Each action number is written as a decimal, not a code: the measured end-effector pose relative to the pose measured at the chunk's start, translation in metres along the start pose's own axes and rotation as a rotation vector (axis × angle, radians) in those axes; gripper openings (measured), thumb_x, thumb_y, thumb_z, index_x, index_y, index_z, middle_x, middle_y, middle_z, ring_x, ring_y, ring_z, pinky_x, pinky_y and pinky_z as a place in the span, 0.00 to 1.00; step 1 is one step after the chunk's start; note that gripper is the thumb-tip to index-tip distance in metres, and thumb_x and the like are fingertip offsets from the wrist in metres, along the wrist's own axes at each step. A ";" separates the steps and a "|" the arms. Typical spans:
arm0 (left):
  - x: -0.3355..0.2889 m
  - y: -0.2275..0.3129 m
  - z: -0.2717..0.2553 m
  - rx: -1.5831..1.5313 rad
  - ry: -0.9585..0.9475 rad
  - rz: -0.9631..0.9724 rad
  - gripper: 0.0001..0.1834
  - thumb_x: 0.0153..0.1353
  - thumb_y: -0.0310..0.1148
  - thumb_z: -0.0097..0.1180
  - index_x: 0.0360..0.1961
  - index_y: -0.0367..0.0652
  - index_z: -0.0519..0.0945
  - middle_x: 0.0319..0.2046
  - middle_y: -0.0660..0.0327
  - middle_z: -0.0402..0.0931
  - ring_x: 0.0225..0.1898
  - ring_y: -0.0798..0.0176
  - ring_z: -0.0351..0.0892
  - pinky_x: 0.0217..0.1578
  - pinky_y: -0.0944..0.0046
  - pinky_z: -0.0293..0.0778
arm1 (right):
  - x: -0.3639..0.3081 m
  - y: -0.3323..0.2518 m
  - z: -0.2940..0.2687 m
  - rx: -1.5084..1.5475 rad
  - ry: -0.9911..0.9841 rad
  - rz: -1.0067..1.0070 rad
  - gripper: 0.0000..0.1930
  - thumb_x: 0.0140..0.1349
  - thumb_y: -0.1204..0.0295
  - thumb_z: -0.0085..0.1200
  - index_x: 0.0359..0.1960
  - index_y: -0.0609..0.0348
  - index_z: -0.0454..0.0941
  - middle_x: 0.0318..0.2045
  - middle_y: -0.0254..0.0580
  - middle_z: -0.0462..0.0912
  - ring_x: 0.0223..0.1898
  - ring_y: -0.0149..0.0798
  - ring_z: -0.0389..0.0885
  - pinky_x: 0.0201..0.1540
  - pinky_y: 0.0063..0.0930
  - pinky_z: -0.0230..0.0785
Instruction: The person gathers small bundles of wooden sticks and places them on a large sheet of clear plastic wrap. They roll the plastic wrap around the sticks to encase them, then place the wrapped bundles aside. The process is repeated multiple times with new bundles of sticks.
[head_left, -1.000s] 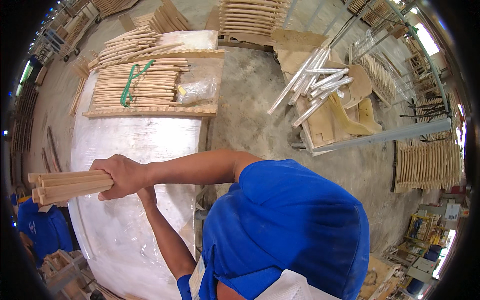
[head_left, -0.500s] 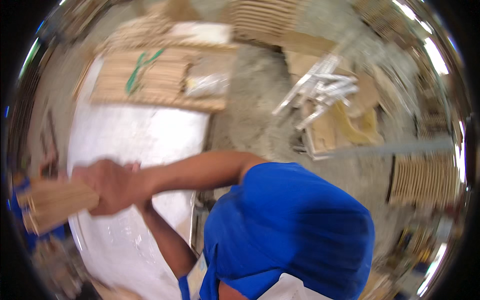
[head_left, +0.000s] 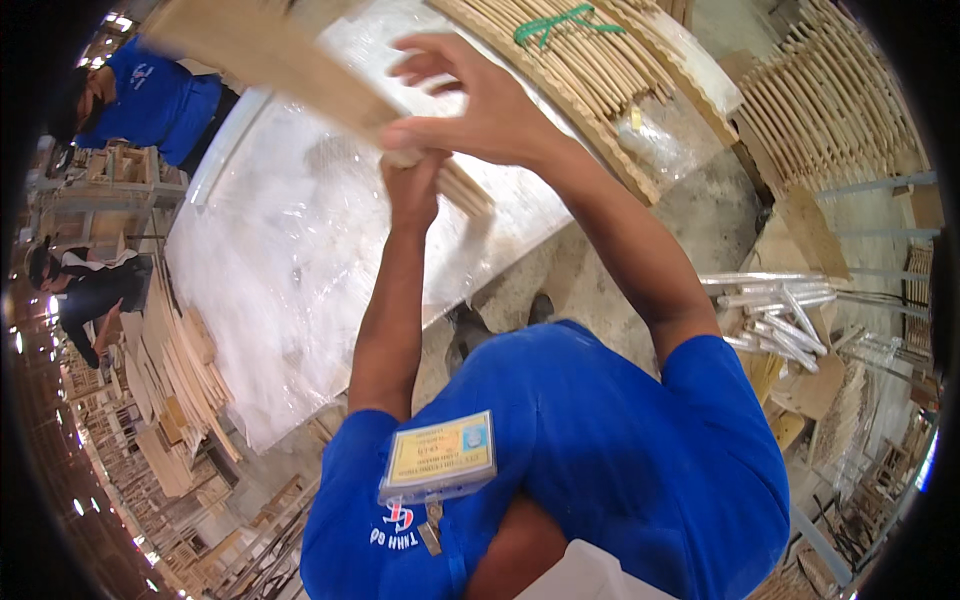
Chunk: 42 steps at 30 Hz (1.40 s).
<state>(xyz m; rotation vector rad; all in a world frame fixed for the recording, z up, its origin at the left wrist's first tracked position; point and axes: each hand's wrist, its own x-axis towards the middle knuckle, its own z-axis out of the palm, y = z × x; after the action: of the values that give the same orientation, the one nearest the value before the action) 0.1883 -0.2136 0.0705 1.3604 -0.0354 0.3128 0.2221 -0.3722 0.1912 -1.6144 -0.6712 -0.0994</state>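
Observation:
A bundle of flat wooden slats (head_left: 300, 85) is held up at a slant over a white-topped table (head_left: 270, 300), its far part blurred and running out at the upper left. My left hand (head_left: 412, 190) is closed around it near its lower end, where short slat ends poke out. Beside it, my right hand (head_left: 490, 110) has its fingers spread and curved; the thumb lies against the slats' edge, or just before it. Clear plastic film lies across the tabletop.
Wooden sticks (head_left: 570, 50) with a green tie lie at the table's far right. Wrapped silvery bars (head_left: 780, 315) sit at right, near a stick stack (head_left: 830, 100). Two people (head_left: 165, 100) are at left, near loose boards (head_left: 175, 370).
My view has turned. The slats, out at the far left before in a closed hand, are now raised in front of me in my left hand, and my right hand's fingers are apart.

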 end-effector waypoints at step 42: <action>-0.075 0.031 -0.412 1.273 -0.311 -0.572 0.23 0.55 0.37 0.71 0.50 0.46 0.79 0.38 0.48 0.88 0.44 0.39 0.88 0.46 0.42 0.81 | -0.026 0.220 0.218 -0.939 -0.455 0.905 0.33 0.63 0.40 0.68 0.47 0.63 0.81 0.45 0.58 0.89 0.47 0.52 0.89 0.51 0.44 0.80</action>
<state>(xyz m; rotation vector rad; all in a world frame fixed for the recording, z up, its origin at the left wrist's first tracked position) 0.0450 0.1737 -0.0040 2.5745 0.3448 -0.4685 0.2361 -0.1801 -0.0523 -2.7542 -0.1350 0.7344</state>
